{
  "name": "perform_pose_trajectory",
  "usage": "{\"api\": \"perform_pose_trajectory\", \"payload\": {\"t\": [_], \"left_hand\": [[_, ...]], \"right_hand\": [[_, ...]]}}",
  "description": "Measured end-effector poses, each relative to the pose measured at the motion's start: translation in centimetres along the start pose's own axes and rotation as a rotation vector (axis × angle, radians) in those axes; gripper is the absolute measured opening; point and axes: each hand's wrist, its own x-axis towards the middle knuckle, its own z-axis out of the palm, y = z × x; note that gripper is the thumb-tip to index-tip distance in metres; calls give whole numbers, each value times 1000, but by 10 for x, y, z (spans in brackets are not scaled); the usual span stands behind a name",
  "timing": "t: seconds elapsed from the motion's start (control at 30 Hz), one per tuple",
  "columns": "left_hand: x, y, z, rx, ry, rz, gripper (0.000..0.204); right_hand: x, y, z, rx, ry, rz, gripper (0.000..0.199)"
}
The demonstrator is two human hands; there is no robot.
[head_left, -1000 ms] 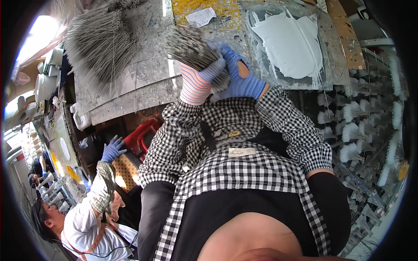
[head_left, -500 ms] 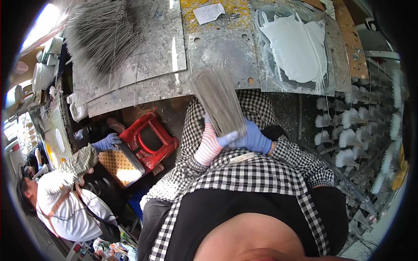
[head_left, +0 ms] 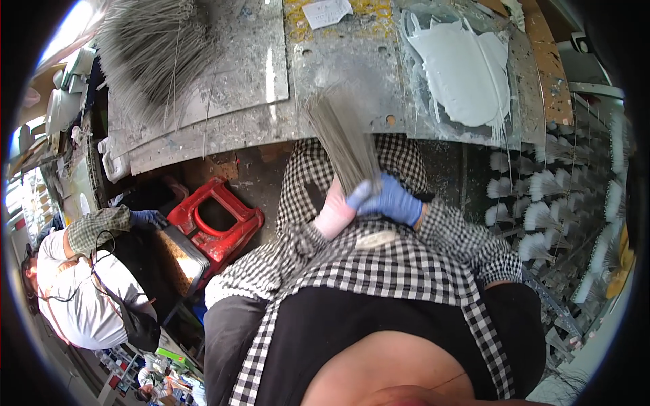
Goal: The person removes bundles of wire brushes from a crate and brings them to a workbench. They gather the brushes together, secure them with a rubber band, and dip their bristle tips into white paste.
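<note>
A bundle of thin grey wires (head_left: 342,139) stands out from between my hands over my lap, its far end blurred above the table's front edge. My left hand (head_left: 340,210), in a pale pink glove with blue fingertips, is wrapped round the bundle's near end. Closed against the same end from the other side is my right hand (head_left: 396,200), in a blue glove. A larger heap of similar wires (head_left: 152,57) lies at the table's far left. White paste (head_left: 464,74) is spread on a plate at the far right.
The stained worktable (head_left: 250,122) spans the front. A red plastic stool (head_left: 218,215) stands on the left floor, near a co-worker (head_left: 88,284) in a white top. Racks of wires with white bristly ends (head_left: 542,183) hang at right. A paper slip (head_left: 327,11) lies on the table.
The bundle has narrowed in view and its near end has shifted slightly, with both hands still on it. The co-worker has leaned further left, and that person's gloved hand has moved left.
</note>
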Motion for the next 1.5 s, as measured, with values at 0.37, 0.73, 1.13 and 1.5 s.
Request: {"api": "perform_pose_trajectory", "payload": {"t": [0.37,0.73,1.13,1.5], "left_hand": [[29,141,-30,-434,-352,383,117],[40,242,38,262,-338,970,34],[103,246,68,240,171,806,43],[134,232,63,520,99,1260,37]], "right_hand": [[2,34,3,-233,-156,-162,84],[-4,-106,-44,-841,238,-612,91],[115,-89,-37,-122,710,-818,52],[107,-133,-67,-931,691,-868,83]]}}
